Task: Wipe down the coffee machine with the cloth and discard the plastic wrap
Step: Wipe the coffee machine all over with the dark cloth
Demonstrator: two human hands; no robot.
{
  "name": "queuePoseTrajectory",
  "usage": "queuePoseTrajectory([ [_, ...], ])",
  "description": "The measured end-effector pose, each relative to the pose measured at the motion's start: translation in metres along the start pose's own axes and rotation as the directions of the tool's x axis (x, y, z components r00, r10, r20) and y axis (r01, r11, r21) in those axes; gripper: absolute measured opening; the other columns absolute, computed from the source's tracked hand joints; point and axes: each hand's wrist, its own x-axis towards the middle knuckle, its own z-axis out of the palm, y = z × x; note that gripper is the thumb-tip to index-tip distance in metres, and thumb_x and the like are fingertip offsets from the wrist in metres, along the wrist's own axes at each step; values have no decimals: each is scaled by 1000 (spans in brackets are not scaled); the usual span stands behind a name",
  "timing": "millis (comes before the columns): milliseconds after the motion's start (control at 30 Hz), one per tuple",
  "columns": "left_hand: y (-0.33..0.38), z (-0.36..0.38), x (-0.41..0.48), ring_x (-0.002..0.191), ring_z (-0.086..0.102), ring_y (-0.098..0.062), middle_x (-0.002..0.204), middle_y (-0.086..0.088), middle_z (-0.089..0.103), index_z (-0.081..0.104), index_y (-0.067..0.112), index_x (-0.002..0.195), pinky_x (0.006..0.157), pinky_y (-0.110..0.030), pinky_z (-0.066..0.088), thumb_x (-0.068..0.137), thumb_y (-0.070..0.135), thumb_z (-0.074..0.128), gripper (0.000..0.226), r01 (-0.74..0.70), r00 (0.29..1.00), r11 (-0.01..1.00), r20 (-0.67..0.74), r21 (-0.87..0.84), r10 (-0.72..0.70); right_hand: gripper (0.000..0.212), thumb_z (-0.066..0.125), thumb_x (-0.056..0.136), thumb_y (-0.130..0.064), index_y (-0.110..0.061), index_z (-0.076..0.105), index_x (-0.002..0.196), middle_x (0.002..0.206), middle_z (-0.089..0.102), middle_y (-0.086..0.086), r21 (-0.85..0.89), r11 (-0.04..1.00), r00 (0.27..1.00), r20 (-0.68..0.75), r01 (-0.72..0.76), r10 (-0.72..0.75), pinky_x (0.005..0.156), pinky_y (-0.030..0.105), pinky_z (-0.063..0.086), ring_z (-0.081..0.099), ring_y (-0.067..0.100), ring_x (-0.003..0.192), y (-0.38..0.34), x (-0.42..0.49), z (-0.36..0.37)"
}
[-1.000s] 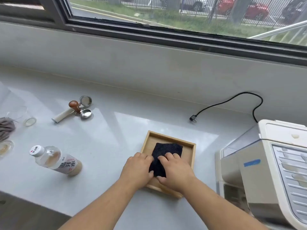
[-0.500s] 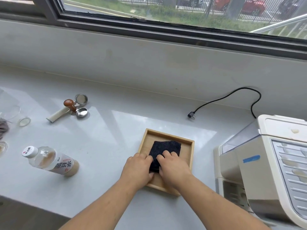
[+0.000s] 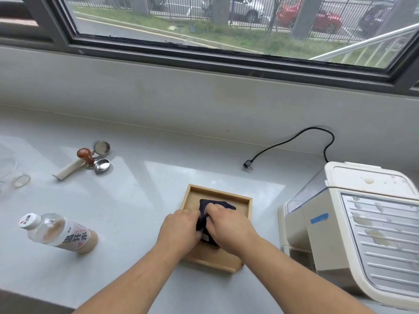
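Dark cloth [image 3: 205, 225] — bunched in wooden tray [image 3: 243, 201], pinched between left hand [image 3: 180, 230] and right hand [image 3: 229, 225], fingers curled closed on it. Coffee machine [image 3: 353, 225] — right, on table [image 3: 136, 200].

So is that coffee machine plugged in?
Unplugged. The black power cord runs from behind the coffee machine, and its plug lies loose on the white counter.

Single head-worn wide-angle view, looking forward and steeply down onto pale grey counter [image 3: 136, 200]. Forearms enter from near edge, close to lens. Square wooden tray [image 3: 246, 206] near centre; cream plastic coffee machine [image 3: 328, 234] cropped at right edge. Dark-framed window [image 3: 226, 57] across far top. No second view.
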Motion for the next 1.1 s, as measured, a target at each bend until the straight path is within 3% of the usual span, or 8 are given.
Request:
queuePoseTrajectory([
  [167,11,-16,4,83,63,-23,90,9,64,44,30,96,64,-37,45,83,32,58,19,28,999,996,-30,-81,-31,16,37,102,-33,-21,47,102,104,62,1,78,997,997,-71,10,-4,69,46,50,60,31,82,-5,-4,-37],
  [333,23,-36,9,59,53,-22,65,9,56,43,32,93,45,-31,27,81,24,52,17,89,995,985,-40,-145,-96,15,37,98,-36,-24,46,97,96,62,-2,81,997,987,-162,-6,19,63,42,47,57,31,72,2,-10,-65],
  [467,27,-59,15,68,58,-18,79,13,62,54,37,100,48,-30,35,86,22,47,22,93,990,980,-90,-174,-110,13,38,99,-35,-25,46,96,87,60,-4,69,997,971,-230,-45,60,56,40,39,57,30,71,15,-14,-86],
  [600,27,-84,23,76,58,-15,81,16,62,59,36,94,57,-30,41,93,39,56,5,69,992,982,-93,-177,-87,12,38,102,-32,-24,47,99,81,58,-5,46,997,958,-274,-69,79,52,38,32,54,29,68,21,-16,-105],
  [800,29,-122,25,75,57,-11,75,13,61,52,33,81,56,-31,38,98,49,50,23,33,989,986,-135,-164,-56,9,37,103,-29,-25,44,100,75,57,-3,28,997,956,-283,-79,83,48,35,25,53,30,67,21,-17,-128],
  [933,38,-150,23,73,57,-14,75,14,62,50,34,86,53,-30,37,99,45,42,19,9,970,986,-238,-169,-50,12,36,105,-28,-23,46,105,80,62,0,5,997,960,-271,-76,74,48,35,29,58,33,73,20,-17,-142],
  [1100,59,-176,23,78,61,-20,79,11,65,52,33,92,55,-33,41,103,44,45,17,6,962,971,-265,-237,-70,19,37,103,-19,-22,49,118,92,69,5,5,997,974,-214,-77,76,61,42,48,60,35,81,16,-19,-158],
])
